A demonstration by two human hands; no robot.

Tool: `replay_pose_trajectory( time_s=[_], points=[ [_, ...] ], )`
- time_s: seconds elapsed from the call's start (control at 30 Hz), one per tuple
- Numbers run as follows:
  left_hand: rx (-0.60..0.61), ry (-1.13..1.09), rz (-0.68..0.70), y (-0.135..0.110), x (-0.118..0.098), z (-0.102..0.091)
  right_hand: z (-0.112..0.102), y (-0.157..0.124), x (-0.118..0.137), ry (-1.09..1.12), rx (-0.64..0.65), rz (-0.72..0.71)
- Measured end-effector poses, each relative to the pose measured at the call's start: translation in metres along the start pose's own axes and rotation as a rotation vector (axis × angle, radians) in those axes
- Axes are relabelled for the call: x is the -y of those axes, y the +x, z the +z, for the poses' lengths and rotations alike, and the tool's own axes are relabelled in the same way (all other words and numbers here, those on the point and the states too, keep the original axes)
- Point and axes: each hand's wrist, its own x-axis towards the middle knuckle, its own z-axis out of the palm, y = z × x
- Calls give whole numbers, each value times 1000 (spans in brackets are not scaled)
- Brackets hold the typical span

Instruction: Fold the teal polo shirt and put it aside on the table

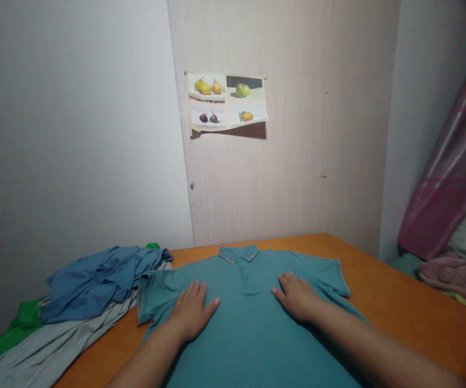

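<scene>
A teal short-sleeved polo shirt (241, 328) lies spread front side up on the orange table, its collar toward the wall. Flat on the left side of its chest rests my left hand (193, 312), thumb held away from the fingers. My right hand (297, 296) lies palm down on the right side of the chest, fingers stretched out. Neither hand grips the cloth. The left sleeve is creased, and the shirt's lower hem is out of the frame.
Left of the shirt is a heap of clothes: a blue garment (99, 280) over grey cloth (55, 350) and green cloth (16, 328). The orange table (402, 312) meets a wall with a fruit poster (227, 102). Pinkish fabric (459, 277) and a purple curtain (446, 178) are at the right.
</scene>
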Motion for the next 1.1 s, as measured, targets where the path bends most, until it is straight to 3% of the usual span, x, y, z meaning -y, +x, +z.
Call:
replay_pose_trajectory(
  time_s=[0.17,0.23,0.43,0.67,0.87,1.0,1.1],
  points=[
    [-24,-7,-46,-3,-1,-1,9,3,15,100,24,-289],
    [-18,-14,-42,-6,-2,-3,13,6,12,87,55,-326],
    [-33,2,-55,-8,-1,-2,6,26,-1,-66,-4,30],
    [-30,9,-64,-6,0,-1,17,31,40,52,5,-87],
    [-28,17,-52,-6,1,0,18,40,29,33,-134,53],
    [-31,16,-49,-4,2,3,7,19,38,114,-231,-195],
    [-46,18,-49,-4,3,5,0,2,52,91,-192,-390]
  ],
)
